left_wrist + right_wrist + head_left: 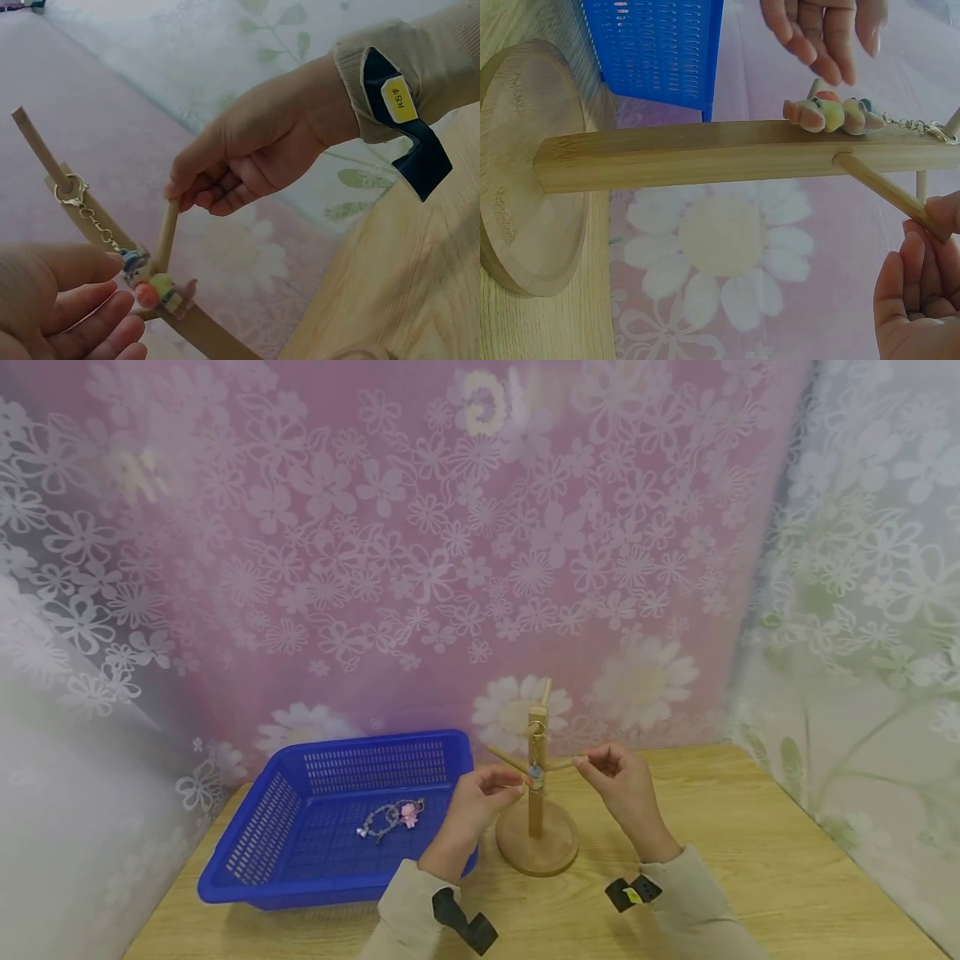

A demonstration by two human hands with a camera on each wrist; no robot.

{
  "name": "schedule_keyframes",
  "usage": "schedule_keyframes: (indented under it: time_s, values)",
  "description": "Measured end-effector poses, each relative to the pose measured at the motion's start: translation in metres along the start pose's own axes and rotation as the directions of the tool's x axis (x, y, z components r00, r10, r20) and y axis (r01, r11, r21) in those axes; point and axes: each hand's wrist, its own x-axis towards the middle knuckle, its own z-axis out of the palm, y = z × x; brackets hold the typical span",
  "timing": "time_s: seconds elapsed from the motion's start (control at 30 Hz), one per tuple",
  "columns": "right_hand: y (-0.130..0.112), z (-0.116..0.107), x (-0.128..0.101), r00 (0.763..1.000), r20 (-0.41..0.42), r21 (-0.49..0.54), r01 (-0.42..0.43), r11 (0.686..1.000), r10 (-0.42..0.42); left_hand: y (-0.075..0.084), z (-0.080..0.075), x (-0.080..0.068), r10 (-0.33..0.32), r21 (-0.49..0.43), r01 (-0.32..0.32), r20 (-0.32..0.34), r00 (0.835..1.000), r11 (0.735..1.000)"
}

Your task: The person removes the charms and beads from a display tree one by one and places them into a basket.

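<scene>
A wooden peg stand (536,814) rises from a round base on the table. A small keychain charm (152,289) hangs against its post by a chain, with the clasp (70,192) hooked over an upper peg. My left hand (504,787) hovers beside the charm with relaxed fingers (823,34), touching nothing. On the stand's right side, my right hand (594,766) pinches the tip of a side peg (169,229). Seen from the right wrist, the post (690,154) lies across the frame with the charm (832,114) resting on it.
A blue slotted basket (375,742) sits left of the stand, with other keychains (392,817) lying inside. The wooden table (765,835) stretches to the right. Floral curtains close off the back and both sides.
</scene>
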Motion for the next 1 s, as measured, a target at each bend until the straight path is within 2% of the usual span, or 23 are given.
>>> schedule_keyframes:
  time_s: [0.17, 0.2, 0.4, 0.43, 0.53, 0.67, 0.8, 0.9, 1.0]
  values:
    - [0.001, 0.001, 0.0, 1.0, -0.006, 0.01, 0.004, 1.0, -0.003, -0.007, 0.012, 0.003, -0.004, -0.028, 0.003, -0.04, 0.999, 1.0]
    - [-0.003, 0.002, -0.001, 1.0, -0.006, 0.009, 0.0, 1.0, 0.0, -0.003, 0.014, 0.001, -0.004, -0.03, 0.002, -0.049, 0.999, 1.0]
    - [-0.031, 0.003, -0.007, 1.0, -0.023, 0.004, 0.003, 1.0, -0.003, -0.008, 0.025, 0.005, -0.016, -0.036, 0.013, -0.112, 0.994, 0.999]
    - [-0.031, 0.003, -0.007, 1.0, -0.024, 0.008, 0.009, 1.0, -0.009, -0.013, 0.027, 0.008, -0.019, -0.033, 0.015, -0.124, 0.992, 0.999]
    - [-0.02, 0.002, -0.004, 1.0, -0.025, 0.022, -0.005, 1.0, 0.005, -0.01, 0.032, 0.007, -0.037, -0.029, 0.033, -0.148, 0.988, 0.999]
    - [-0.005, 0.002, 0.0, 0.999, -0.023, 0.028, -0.03, 0.999, 0.03, 0.008, 0.037, -0.004, -0.051, -0.041, 0.044, -0.181, 0.982, 0.998]
    - [-0.002, 0.002, 0.0, 0.999, -0.026, 0.034, -0.031, 0.999, 0.032, 0.02, 0.043, -0.011, -0.021, -0.048, 0.01, -0.237, 0.971, 0.999]
    - [-0.002, 0.002, -0.001, 0.999, -0.032, 0.036, -0.028, 0.999, 0.029, 0.017, 0.046, -0.008, -0.003, -0.058, -0.013, -0.272, 0.962, 0.998]
    - [-0.002, 0.002, 0.0, 0.999, -0.039, 0.032, -0.028, 0.999, 0.029, 0.005, 0.049, -0.001, -0.003, -0.085, -0.023, -0.289, 0.957, 0.996]
